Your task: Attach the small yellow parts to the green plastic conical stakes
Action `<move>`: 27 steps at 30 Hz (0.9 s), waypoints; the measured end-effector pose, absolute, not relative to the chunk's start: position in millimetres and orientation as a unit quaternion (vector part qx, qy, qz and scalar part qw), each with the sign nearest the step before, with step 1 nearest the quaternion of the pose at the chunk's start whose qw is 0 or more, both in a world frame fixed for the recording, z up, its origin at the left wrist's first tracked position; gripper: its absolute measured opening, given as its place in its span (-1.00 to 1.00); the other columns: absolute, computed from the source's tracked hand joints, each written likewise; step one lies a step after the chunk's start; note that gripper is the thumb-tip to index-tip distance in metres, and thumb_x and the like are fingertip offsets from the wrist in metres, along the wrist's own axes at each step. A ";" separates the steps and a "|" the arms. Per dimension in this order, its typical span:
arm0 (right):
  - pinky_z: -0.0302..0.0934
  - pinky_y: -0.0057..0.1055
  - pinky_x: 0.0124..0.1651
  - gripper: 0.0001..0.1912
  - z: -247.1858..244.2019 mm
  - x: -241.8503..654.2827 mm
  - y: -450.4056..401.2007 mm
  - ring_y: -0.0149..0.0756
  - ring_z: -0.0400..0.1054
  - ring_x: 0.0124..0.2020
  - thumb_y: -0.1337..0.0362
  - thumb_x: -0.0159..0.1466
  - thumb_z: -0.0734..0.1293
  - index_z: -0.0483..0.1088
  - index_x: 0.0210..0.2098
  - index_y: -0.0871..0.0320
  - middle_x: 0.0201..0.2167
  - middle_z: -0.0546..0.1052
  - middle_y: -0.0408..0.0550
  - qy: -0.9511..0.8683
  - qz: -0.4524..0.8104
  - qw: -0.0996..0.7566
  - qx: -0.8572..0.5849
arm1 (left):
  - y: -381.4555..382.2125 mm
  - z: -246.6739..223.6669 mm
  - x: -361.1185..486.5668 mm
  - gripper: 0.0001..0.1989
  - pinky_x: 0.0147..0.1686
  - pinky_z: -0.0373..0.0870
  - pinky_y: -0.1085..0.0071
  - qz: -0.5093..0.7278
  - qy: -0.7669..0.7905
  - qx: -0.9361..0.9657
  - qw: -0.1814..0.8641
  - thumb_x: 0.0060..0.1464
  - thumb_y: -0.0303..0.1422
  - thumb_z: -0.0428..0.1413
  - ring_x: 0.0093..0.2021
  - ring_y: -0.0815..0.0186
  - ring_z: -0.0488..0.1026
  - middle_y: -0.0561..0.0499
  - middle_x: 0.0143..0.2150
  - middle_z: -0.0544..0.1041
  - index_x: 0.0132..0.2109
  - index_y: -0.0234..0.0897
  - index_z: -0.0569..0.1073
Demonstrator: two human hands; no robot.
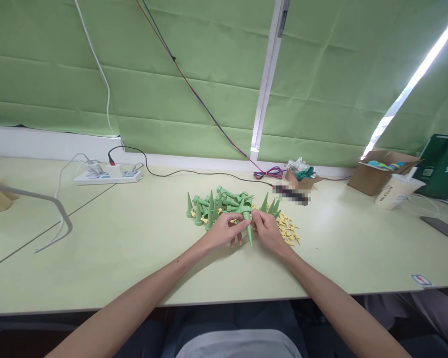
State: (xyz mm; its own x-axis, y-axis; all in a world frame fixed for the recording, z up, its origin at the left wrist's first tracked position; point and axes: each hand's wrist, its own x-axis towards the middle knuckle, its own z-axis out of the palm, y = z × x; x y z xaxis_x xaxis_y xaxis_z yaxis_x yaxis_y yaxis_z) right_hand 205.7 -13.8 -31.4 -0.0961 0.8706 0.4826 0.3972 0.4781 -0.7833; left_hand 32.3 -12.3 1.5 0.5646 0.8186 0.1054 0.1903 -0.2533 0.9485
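Note:
Between my two hands, over the front of a pile, is a green plastic plant watering spike with its pointed end down toward me. My left hand is closed around it, thumb across the body. My right hand is pinched at the spike's right side, its fingertips close to the body; whatever they grip is hidden. Behind my hands lie several more green spikes, some standing tip up on the left. A few upright green spikes stand beyond my right hand. Small yellow valve pieces are scattered to its right.
A white power strip with plugs lies at the back left. Along the back run a black cable and a coiled red-blue wire. At the right are cardboard boxes, a drink cup and a phone.

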 end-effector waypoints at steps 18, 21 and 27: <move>-0.05 -0.46 -0.67 -0.44 -30.0 202.3 -12.7 -0.46 0.05 -0.74 -0.19 0.30 0.15 0.12 -0.60 0.11 -0.74 0.10 -0.28 -0.610 0.414 0.527 -0.424 | -11.7 -9.3 37.6 -0.69 -0.50 0.24 0.45 0.356 0.371 0.794 0.326 0.21 -0.18 -0.02 -0.59 0.38 0.35 0.14 -0.60 0.32 -0.43 -0.27 0.28; -0.07 -0.47 -0.68 -0.45 -29.1 200.7 -13.0 -0.49 0.02 -0.74 -0.19 0.28 0.17 0.14 -0.58 0.12 -0.74 0.08 -0.30 -0.597 0.438 0.529 -0.415 | -11.1 -10.5 38.5 -0.71 -0.50 0.25 0.45 0.355 0.381 0.782 0.343 0.22 -0.19 -0.03 -0.60 0.38 0.36 0.14 -0.59 0.36 -0.40 -0.26 0.28; -0.13 -0.49 -0.69 -0.46 -29.8 198.0 -12.3 -0.51 -0.06 -0.76 -0.19 0.29 0.18 0.19 -0.55 0.13 -0.75 0.07 -0.32 -0.597 0.468 0.523 -0.390 | -7.6 -12.2 38.6 -0.75 -0.63 0.22 0.48 0.375 0.366 0.743 0.417 0.21 -0.16 0.00 -0.66 0.43 0.36 0.12 -0.47 0.42 -0.31 -0.26 0.27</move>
State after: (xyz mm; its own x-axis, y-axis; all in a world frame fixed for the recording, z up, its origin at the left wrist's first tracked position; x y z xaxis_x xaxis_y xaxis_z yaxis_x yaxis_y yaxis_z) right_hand 198.0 -12.3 -29.8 -0.1494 0.9541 0.2597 -0.0240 0.2591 -0.9656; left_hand 38.6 -7.6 -12.2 0.4516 0.8560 0.2517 0.2301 -0.3843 0.8941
